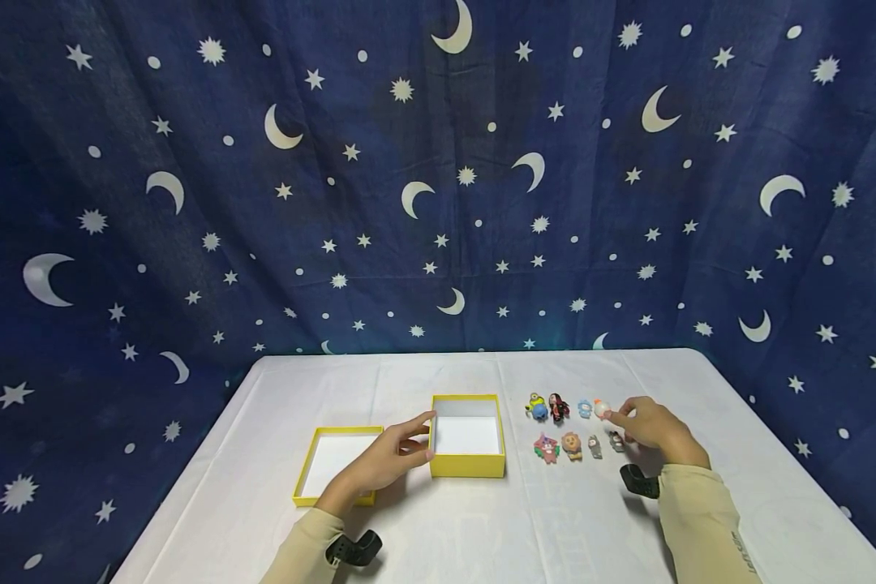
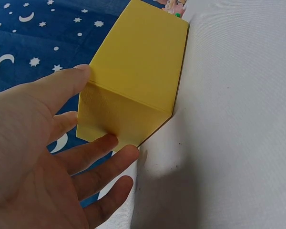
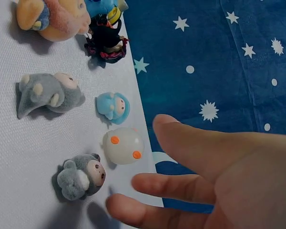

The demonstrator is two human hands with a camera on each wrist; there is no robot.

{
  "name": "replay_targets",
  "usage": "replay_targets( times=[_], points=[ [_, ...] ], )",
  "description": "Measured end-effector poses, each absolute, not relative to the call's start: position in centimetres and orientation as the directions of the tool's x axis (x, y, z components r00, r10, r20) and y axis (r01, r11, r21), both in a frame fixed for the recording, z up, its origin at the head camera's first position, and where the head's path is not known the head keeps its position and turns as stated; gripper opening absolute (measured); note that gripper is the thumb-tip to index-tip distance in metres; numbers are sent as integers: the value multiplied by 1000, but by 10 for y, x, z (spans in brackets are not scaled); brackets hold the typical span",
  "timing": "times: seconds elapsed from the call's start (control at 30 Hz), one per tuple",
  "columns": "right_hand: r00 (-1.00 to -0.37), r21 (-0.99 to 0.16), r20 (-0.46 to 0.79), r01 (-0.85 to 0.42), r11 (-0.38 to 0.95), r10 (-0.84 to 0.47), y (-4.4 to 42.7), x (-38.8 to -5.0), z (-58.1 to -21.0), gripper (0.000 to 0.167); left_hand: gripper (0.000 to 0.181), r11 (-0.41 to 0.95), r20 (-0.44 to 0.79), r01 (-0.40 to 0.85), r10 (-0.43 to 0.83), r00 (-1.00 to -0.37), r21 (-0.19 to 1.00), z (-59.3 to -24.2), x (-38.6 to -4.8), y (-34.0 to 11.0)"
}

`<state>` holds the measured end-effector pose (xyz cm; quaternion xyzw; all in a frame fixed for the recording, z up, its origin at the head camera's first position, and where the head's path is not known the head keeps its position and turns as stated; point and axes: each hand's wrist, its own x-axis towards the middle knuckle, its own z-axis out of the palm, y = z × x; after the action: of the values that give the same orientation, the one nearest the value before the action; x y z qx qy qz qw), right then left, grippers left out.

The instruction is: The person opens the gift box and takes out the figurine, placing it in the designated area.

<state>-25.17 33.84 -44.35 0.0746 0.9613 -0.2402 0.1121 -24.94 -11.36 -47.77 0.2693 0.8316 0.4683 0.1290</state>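
Observation:
My left hand (image 1: 383, 461) rests against the left side of a yellow open-topped box (image 1: 467, 465) with a white inside. In the left wrist view its thumb and fingertips touch the box's corner and side wall, the fingers mostly straight. My right hand (image 1: 653, 427) reaches over a round whitish toy with orange spots (image 3: 125, 146), thumb and fingers spread apart in the right wrist view, holding nothing. Beside that toy are a small light-blue figure (image 3: 113, 108) and a grey plush-like figure (image 3: 82, 176); another grey figure (image 3: 50, 94) lies further off.
A shallow yellow-rimmed lid (image 1: 305, 466) lies left of the box, partly behind my left arm. Right of the box sit a yellow-and-blue figure (image 1: 536, 408), a dark figure (image 1: 558, 408), a pink figure (image 1: 547, 449) and a lion-like figure (image 1: 572, 445). A starry curtain (image 1: 438, 203) hangs behind the white-covered table (image 1: 474, 535).

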Motion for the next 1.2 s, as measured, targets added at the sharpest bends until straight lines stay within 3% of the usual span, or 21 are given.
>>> replay_targets(
  times=[0.3, 0.7, 1.2],
  points=[
    [-989, -443, -127, 118, 889, 68, 336, -251, -437, 59, 65, 425, 34, 325, 564, -825, 845, -478, -250, -113],
    [-997, -522, -15, 78, 849, 82, 308, -254, -431, 57, 64, 444, 36, 338, 562, -827, 830, -473, -248, -113],
    [-957, -550, 289, -181, 815, -18, 281, -255, -436, 42, 55, 495, 137, 343, 406, -904, 798, -454, -244, -115]
  ],
)
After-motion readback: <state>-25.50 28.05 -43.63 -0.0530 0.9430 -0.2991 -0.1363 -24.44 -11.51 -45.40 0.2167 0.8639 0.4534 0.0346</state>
